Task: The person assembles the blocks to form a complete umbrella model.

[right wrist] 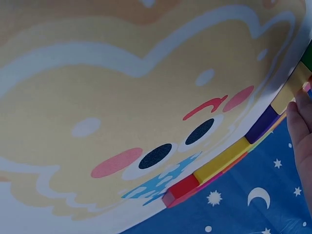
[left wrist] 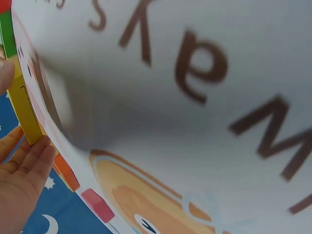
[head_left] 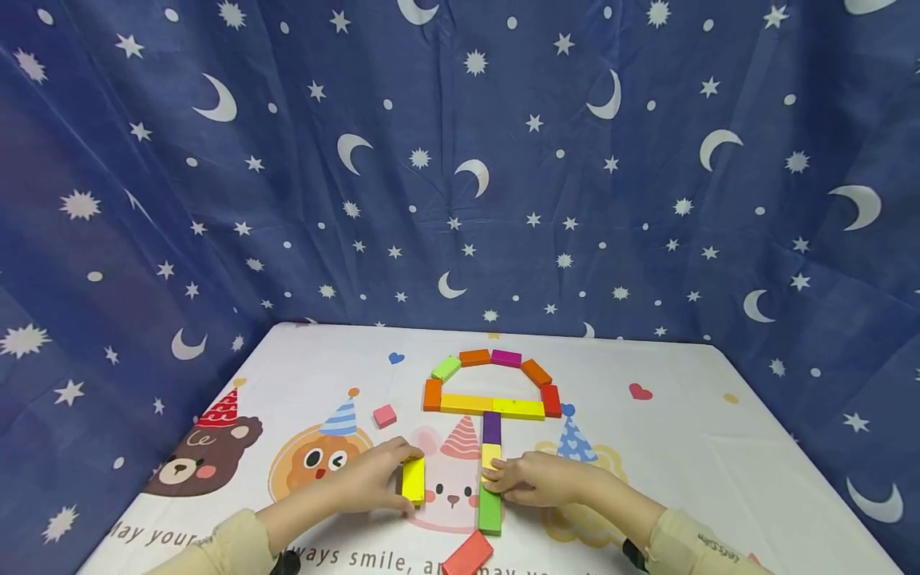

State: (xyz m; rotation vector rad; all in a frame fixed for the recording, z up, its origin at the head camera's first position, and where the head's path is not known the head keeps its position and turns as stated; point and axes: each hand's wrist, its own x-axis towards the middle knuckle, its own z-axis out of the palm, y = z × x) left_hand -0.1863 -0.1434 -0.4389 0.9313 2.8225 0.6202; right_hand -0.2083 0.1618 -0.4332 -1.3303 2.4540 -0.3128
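Flat coloured blocks lie in an umbrella-like outline on the tablecloth. My left hand [head_left: 374, 479] holds a bright yellow block [head_left: 413, 481] by its ends, left of the outline's stem. Fingers of my right hand [head_left: 542, 479] lie across the stem, pinching at a pale yellow block [head_left: 491, 455] and partly covering it. Above that block is a purple block [head_left: 492, 428]; below it, a green block [head_left: 490, 513] continues the stem. In the right wrist view the fingertips reach the pale yellow block [right wrist: 291, 91] beside the purple one [right wrist: 263, 124].
Orange, green, magenta and red blocks form the arch, including a magenta block [head_left: 506, 358], above two yellow blocks [head_left: 467, 404]. A loose pink block [head_left: 384, 416] lies left. A red block [head_left: 468, 553] sits askew below the stem. A starry curtain [head_left: 460, 200] hangs behind.
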